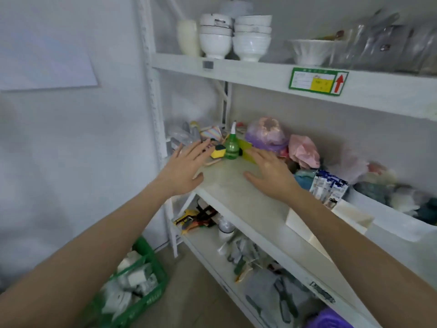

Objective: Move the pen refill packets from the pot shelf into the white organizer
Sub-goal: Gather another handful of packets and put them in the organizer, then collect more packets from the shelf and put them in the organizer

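Note:
Several blue-and-white pen refill packets [328, 187] stand upright in a white organizer [307, 227] on the middle shelf [238, 188], right of my right forearm. My left hand [183, 168] hovers open, fingers spread, over the shelf's left front corner. My right hand [269, 172] is also open, palm down, just above the bare shelf surface. Neither hand holds anything. The forearm hides part of the organizer.
A green bottle [231, 147], a yellow sponge [218, 153] and bagged items [267, 136] crowd the back of the middle shelf. White bowls [215, 36] stack on the upper shelf. A white bin [392, 218] sits right. A green basket [139, 275] stands on the floor.

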